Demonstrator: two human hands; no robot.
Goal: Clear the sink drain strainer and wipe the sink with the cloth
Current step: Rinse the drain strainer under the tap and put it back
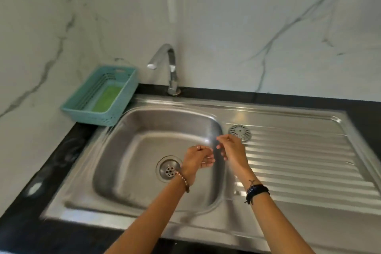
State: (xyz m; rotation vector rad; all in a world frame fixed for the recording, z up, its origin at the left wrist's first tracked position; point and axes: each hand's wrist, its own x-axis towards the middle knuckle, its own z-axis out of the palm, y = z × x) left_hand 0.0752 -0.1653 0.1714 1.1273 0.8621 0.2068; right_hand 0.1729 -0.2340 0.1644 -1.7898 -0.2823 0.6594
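Right now your left hand (199, 159) and right hand (232, 148) hover close together over the right side of the stainless steel sink basin (132, 150), fingers loosely curled, neither holding anything. Lifted out, the round perforated metal drain strainer (239, 132) lies on the ribbed draining board (305, 161) just beyond your right hand. Folded in the teal plastic basket (125, 88), the green cloth (107, 98) sits beside the chrome tap (172, 68).

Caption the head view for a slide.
Both bare hands, left hand and right hand, over the stainless steel sink, round metal strainer on drainboard.
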